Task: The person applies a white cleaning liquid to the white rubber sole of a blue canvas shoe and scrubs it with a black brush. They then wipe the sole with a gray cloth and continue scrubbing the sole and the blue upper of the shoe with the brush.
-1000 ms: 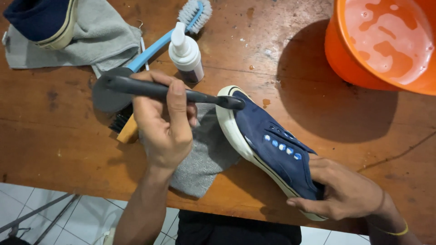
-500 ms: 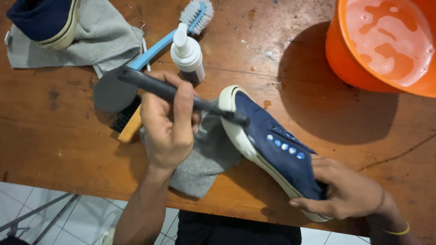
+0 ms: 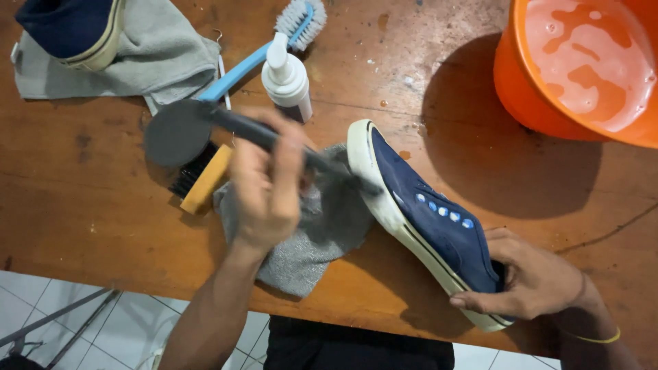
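My right hand (image 3: 531,277) grips the heel end of a navy canvas shoe (image 3: 425,212) with a white sole, held tilted with its toe resting on a grey cloth (image 3: 312,236). My left hand (image 3: 267,188) holds a thin dark brush (image 3: 236,127) by its handle, the tip touching the shoe's toe edge. The hand and brush are blurred from motion. The brush's round flat end sticks out to the left.
An orange basin (image 3: 582,68) of soapy water stands at the top right. A white pump bottle (image 3: 286,75), a blue-handled scrub brush (image 3: 274,41), a wooden brush (image 3: 199,178), and a second navy shoe (image 3: 72,27) on a grey towel (image 3: 147,58) lie on the wooden table (image 3: 82,212).
My left hand and the dark brush have moved along the shoe's toe, sliding right and down. The shoe and my right hand have barely shifted.
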